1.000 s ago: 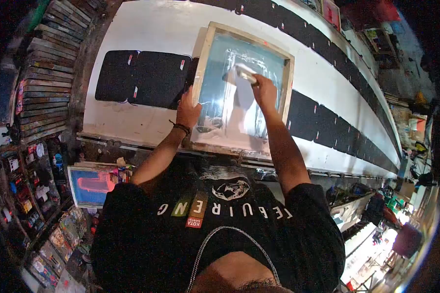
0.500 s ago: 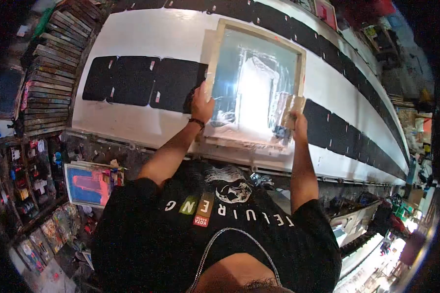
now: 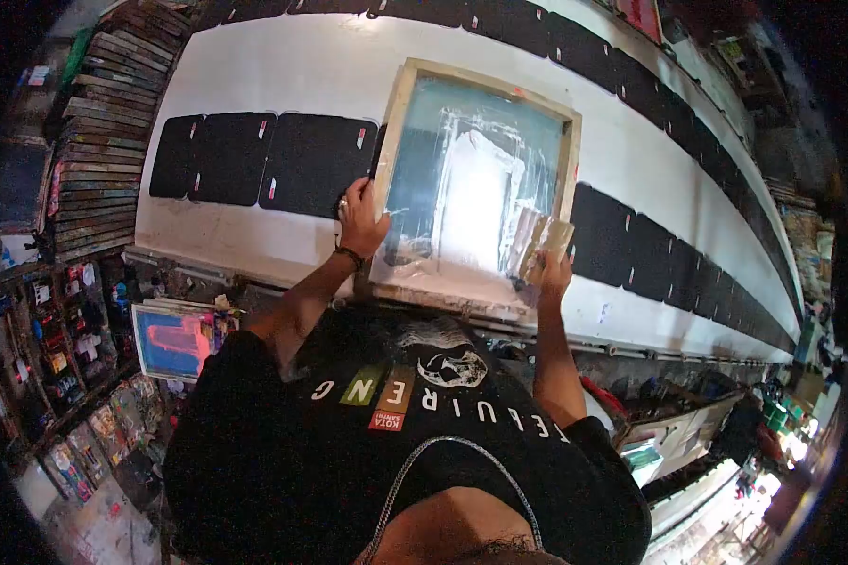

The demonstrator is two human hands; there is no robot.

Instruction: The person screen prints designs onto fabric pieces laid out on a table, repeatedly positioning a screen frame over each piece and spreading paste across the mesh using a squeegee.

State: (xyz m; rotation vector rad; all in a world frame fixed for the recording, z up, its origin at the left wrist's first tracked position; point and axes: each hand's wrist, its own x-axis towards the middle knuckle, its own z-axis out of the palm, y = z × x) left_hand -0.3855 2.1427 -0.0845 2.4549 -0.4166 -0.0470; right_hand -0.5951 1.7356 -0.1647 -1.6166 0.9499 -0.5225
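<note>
A wooden-framed screen (image 3: 568,179) lies tilted over the white table, its mesh smeared with white ink (image 3: 476,202). My left hand (image 3: 361,218), with a ring and a dark bracelet, is closed round the frame's left side. In my right hand (image 3: 554,270) is a squeegee (image 3: 542,237) with a worn, yellowish-brown surface, held over the lower right corner of the mesh. Black rounded panels with small red-and-white tags (image 3: 320,158) lie in a row on both sides of the frame.
The long white table (image 3: 217,231) runs from left to right, with a second row of black panels (image 3: 509,28) at its far side. Stacked wooden frames (image 3: 99,169) stand at the left. A blue-and-pink screen (image 3: 171,341) is at the lower left.
The screen has shifted slightly left and down in view, along with my left hand. My right hand has come left and down with the squeegee, which now shows more over the mesh.
</note>
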